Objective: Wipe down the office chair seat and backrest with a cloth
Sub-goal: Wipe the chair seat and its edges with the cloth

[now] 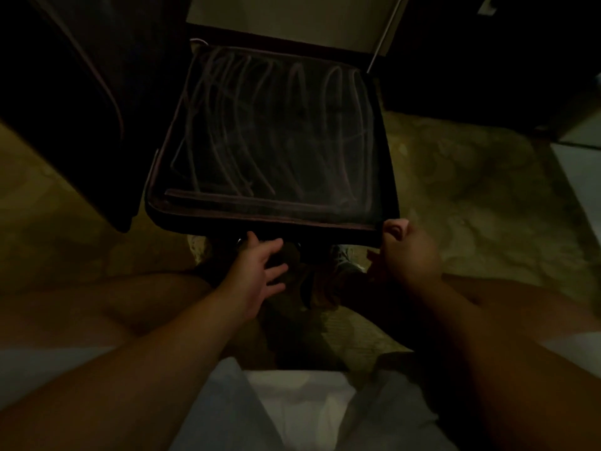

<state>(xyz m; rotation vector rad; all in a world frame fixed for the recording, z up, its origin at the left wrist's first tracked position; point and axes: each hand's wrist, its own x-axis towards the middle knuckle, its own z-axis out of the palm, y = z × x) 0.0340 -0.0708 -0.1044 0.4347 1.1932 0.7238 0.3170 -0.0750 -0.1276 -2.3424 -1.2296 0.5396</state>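
The dark, square, padded office chair seat [273, 138] with piped edges fills the twelve o'clock half of the view, its surface streaked with pale curved smears; the backrest cannot be made out in the gloom, though a dark upright panel [81, 92] at ten o'clock may belong to it or to other furniture. The right hand [408, 252] sits at the seat's front corner, about three o'clock of centre, fingers curled against the edge; it seems to grasp the corner, and whether a cloth is bunched inside I cannot tell. The left hand [260, 271] reaches under the front edge at six o'clock of the seat, fingers spread and relaxed, holding nothing.

The risks, as I judge them: no cloth plainly shows, so wiping may go on bare-handed; the light is poor, so the smears near the rear edge could be missed; a chair of this kind may roll or swivel over the mottled tan floor [471, 177] if the corner is pulled hard, slipping away from both hands.
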